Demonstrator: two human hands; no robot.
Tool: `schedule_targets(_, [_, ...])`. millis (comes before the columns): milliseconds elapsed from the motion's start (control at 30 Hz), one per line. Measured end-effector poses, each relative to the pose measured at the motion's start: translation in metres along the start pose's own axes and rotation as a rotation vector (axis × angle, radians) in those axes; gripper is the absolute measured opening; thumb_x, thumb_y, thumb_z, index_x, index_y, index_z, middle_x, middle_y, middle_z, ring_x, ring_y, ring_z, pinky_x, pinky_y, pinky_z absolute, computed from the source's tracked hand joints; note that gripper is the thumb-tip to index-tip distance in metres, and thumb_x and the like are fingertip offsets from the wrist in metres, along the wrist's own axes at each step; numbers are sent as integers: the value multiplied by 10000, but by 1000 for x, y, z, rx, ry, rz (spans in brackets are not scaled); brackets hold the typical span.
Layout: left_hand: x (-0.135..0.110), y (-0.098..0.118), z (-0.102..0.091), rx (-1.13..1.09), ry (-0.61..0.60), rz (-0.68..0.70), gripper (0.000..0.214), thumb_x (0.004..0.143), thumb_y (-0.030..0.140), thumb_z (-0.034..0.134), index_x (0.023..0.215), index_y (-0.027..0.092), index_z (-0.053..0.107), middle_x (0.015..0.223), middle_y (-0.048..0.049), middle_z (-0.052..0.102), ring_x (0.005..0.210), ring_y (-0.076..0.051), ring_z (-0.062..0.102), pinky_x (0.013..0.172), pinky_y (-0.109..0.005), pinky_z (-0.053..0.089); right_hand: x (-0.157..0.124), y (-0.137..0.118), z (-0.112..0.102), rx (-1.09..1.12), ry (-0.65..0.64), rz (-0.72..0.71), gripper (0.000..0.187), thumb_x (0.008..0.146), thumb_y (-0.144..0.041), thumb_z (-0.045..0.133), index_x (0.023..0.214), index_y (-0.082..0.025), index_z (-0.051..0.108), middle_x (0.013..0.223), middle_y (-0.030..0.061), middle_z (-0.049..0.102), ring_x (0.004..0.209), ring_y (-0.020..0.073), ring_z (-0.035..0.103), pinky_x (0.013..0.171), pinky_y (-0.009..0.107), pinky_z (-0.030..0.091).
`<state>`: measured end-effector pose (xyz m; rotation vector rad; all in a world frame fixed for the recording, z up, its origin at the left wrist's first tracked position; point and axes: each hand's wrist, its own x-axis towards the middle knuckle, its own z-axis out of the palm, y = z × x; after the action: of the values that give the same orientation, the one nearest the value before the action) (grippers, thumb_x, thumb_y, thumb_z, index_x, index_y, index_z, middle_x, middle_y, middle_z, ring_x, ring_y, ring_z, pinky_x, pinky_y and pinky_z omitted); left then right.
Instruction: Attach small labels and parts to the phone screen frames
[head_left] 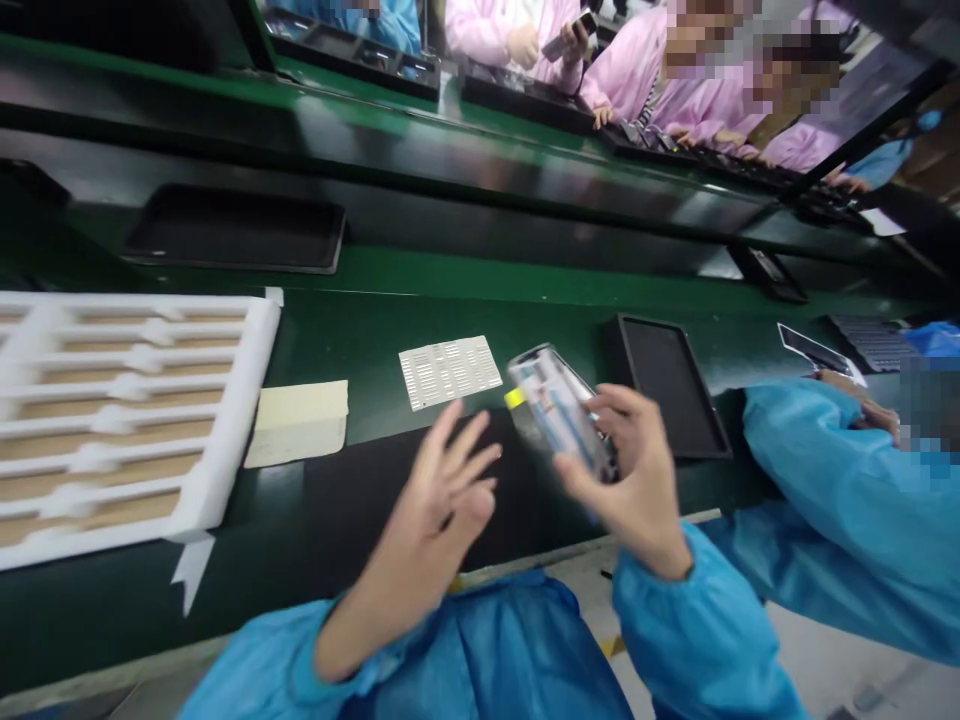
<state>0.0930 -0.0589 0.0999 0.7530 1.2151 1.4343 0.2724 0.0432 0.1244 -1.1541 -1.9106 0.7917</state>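
Observation:
My right hand [637, 475] is closed round a flat phone-like device [559, 405], held tilted above the black mat [360, 500]; the device is motion-blurred and a yellow tab shows at its left edge. My left hand [442, 510] hovers just to the left of it over the mat, fingers spread and holding nothing. Both arms are in blue sleeves.
A white foam slotted tray [127, 410] lies at left, a cream pad [300, 420] beside it and a white perforated sheet [448, 371] behind the mat. Black trays [667, 390] [232, 228] sit on the green bench. A co-worker's blue sleeve [840, 500] is at right; people in pink work opposite.

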Motion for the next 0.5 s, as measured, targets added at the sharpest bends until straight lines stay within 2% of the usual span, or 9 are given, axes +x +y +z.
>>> schedule_targets(100, [6,-15,12,-99,7,-89,600,909,560,577,1388,226,440,1361,-119,566,1185,-280,597,993,-382,514,-15,-23,34,-9,-172,-185,609,760,-310,759,1296,-252,475,1248,85,560,1165,246,558,1001,397,488])
schedule_targets(167, [11,-21,10,-48,91,-119,539,913,543,576,1311,190,494,1298,-101,612,1172,-273,602,985,-358,511,-2,-4,30,-95,-143,-248,514,827,-376,710,1278,-243,503,1244,96,573,1186,255,540,1026,416,463])
schedule_targets(200, [13,-22,6,11,112,-120,515,910,531,584,1279,180,511,1274,-95,626,1154,-266,609,966,-343,515,8,14,21,-178,-69,-242,458,857,-410,673,1253,-233,526,1227,107,581,1181,267,539,1031,438,450])
schedule_targets(233, [14,-22,0,81,105,-122,492,912,521,583,1257,176,522,1256,-89,636,1131,-259,617,940,-330,521,20,36,8,-301,78,-197,396,879,-428,630,1202,-211,559,1193,127,582,1170,287,532,1020,466,443])
schedule_targets(267, [16,-21,-7,154,75,-126,467,920,513,570,1242,177,532,1238,-83,645,1103,-250,626,914,-318,524,31,60,-6,-463,216,-121,399,878,-452,602,1167,-178,579,1163,154,573,1147,314,528,987,492,447])
schedule_targets(300, [18,-19,-14,227,37,-123,441,932,501,552,1238,183,538,1220,-73,653,1074,-238,634,892,-309,522,41,82,-21,-633,286,-1,465,842,-489,614,1156,-147,584,1163,186,549,1119,345,529,959,526,443])
schedule_targets(367, [22,-12,-29,377,-61,-101,378,950,461,536,1229,206,553,1170,-45,670,1017,-214,643,845,-285,506,54,116,-46,-885,205,244,495,812,-547,575,1092,-139,588,1084,193,559,1058,375,537,873,542,454])
schedule_targets(433, [28,-4,-43,552,-174,-61,297,952,430,544,1161,224,596,1069,-10,690,927,-189,646,764,-256,470,60,129,-62,-895,124,266,345,817,-524,524,874,-190,588,908,143,581,913,335,573,789,481,472])
schedule_targets(500, [35,4,-54,724,-278,-9,237,951,417,554,1063,223,631,941,15,687,809,-160,627,675,-236,407,64,124,-69,-880,87,223,267,832,-488,469,752,-241,531,804,113,579,812,309,576,724,442,459])
